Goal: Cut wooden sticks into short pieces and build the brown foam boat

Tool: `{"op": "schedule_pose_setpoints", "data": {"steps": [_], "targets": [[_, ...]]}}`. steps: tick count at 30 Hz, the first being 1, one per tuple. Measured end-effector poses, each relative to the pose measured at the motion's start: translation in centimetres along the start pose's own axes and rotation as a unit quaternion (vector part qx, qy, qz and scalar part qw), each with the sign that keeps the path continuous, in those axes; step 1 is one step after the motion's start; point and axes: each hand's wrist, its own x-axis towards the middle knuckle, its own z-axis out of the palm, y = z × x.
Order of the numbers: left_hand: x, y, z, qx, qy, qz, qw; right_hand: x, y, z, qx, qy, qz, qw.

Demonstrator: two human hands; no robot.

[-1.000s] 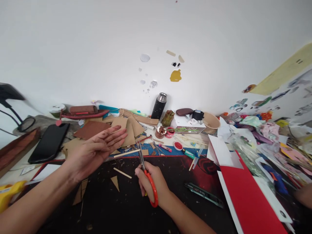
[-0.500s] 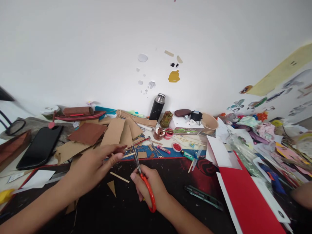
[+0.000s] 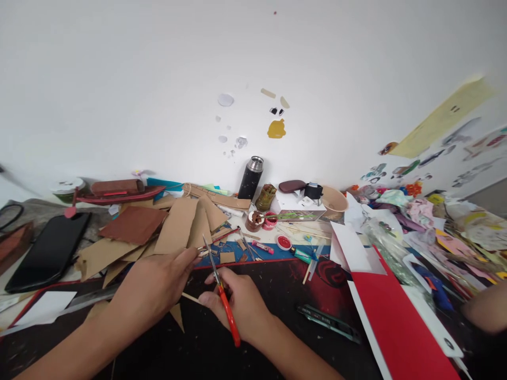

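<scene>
My right hand (image 3: 241,303) is wrapped round the orange-red handle of a pair of scissors (image 3: 227,311). The metal blades point up and away, close together, with their tips just right of my left fingertips. My left hand (image 3: 158,277) is closed in a pinch beside the blades; what lies between its fingers is too small and hidden to make out. Under and between the hands, a thin wooden stick (image 3: 191,298) and a pointed cardboard scrap (image 3: 177,316) rest on the black mat (image 3: 273,316).
Cardboard sheets (image 3: 174,224) are heaped behind my left hand, near a phone (image 3: 49,253). A black flask (image 3: 251,177) stands by the wall. Right of my hands lie a utility knife (image 3: 328,323) and a red sheet (image 3: 400,322). Another person's arm (image 3: 487,309) shows at the right edge.
My left hand has gone from fingers apart to a pinch, closer to the scissors. The scissors have shifted slightly left, with their blades nearer together. The view has turned a little.
</scene>
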Motion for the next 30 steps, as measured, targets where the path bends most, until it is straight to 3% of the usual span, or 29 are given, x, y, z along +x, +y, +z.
{"op": "schedule_pose_setpoints", "data": {"steps": [7,12,19,26,30], "targets": [[-0.7,-0.5,0.2,0.008,0.069,0.077,0.995,-0.5,0.2,-0.3,0.082,-0.067,0.010,0.994],[-0.7,-0.1,0.0,-0.018,0.047,0.085,0.995,-0.6,0.3,-0.4,0.130,-0.107,0.023,0.985],[-0.6,0.1,0.5,-0.020,0.026,0.098,0.995,-0.6,-0.5,-1.4,0.111,-0.097,0.014,0.989],[-0.5,0.6,0.5,0.013,0.017,0.107,0.994,-0.3,-0.6,-0.3,0.137,-0.067,0.057,0.987],[-0.3,0.8,0.3,0.025,-0.002,0.093,0.995,0.0,-0.5,0.2,0.098,-0.034,0.064,0.993]]}}
